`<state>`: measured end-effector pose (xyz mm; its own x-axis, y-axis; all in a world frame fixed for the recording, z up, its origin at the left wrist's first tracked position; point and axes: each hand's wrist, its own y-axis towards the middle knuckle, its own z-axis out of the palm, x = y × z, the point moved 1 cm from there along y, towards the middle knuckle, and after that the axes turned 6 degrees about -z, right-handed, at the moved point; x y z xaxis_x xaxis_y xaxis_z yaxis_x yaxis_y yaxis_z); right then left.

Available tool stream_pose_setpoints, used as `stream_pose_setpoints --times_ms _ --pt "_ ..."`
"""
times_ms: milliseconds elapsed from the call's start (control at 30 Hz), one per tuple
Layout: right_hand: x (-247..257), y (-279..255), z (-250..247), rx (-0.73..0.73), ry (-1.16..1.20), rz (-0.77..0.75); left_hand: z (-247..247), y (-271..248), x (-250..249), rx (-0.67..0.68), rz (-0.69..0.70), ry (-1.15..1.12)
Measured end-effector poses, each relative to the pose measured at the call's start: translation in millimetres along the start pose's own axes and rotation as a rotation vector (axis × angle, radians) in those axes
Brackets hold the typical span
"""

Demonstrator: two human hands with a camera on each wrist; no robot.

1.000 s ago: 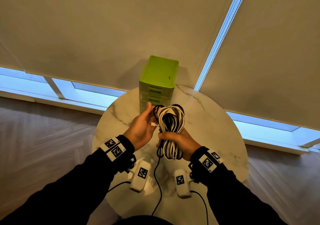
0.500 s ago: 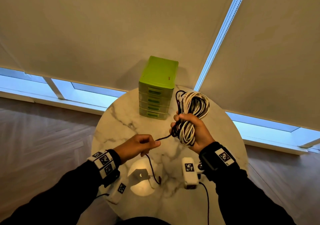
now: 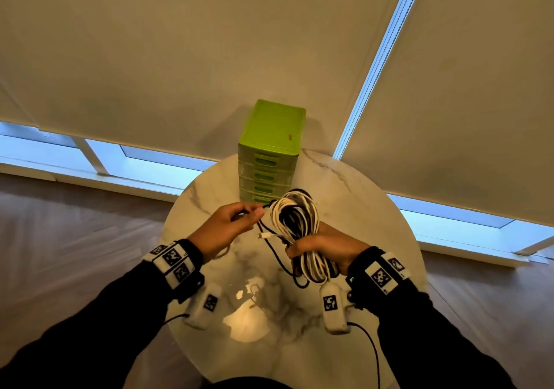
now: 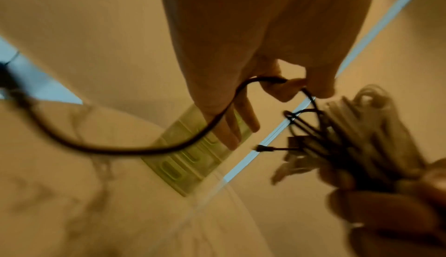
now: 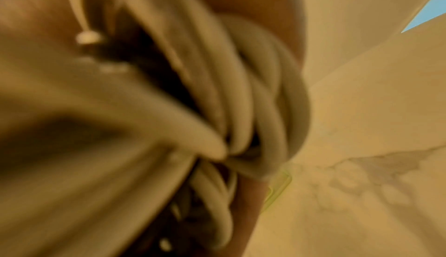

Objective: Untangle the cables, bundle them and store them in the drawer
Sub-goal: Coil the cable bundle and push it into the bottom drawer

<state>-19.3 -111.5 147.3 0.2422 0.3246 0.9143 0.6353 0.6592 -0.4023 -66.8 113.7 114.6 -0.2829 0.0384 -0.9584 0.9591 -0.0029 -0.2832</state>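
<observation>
My right hand (image 3: 317, 246) grips a coiled bundle of white and black cables (image 3: 295, 217) around its middle, above the round marble table (image 3: 359, 208). My left hand (image 3: 236, 219) pinches a loose black cable (image 4: 267, 79) between thumb and fingers, just left of the bundle's top. That black cable (image 3: 277, 256) loops down under the bundle. A white plug end (image 3: 264, 235) sticks out between my hands. The bundle (image 5: 241, 97) fills the blurred right wrist view. A green drawer unit (image 3: 271, 151) with all drawers closed stands at the table's far edge, right behind the bundle.
Beige roller blinds (image 3: 180, 58) hang behind the table, with strips of window below them. Wood floor (image 3: 60, 253) lies around the table. A bright light reflection (image 3: 245, 322) sits on the marble near me.
My left hand rose from low left, pulling the black cable up to the bundle's top. My right hand brought the bundle down and back toward the middle.
</observation>
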Motion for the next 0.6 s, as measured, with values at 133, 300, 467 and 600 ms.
stream_pose_setpoints --times_ms 133,300,467,600 --pt "-6.2 15.6 16.6 -0.098 -0.127 -0.074 33.8 9.9 -11.7 -0.035 -0.177 -0.478" --pt "-10.3 21.7 29.1 -0.201 -0.144 -0.169 47.8 15.7 -22.9 -0.133 -0.186 -0.719" --pt "-15.9 26.1 34.5 -0.324 -0.132 -0.207 59.4 14.9 -34.1 -0.122 -0.096 -0.832" --pt "-17.1 29.5 29.9 -0.408 -0.180 -0.229 56.7 14.7 -36.4 -0.109 -0.073 -0.793"
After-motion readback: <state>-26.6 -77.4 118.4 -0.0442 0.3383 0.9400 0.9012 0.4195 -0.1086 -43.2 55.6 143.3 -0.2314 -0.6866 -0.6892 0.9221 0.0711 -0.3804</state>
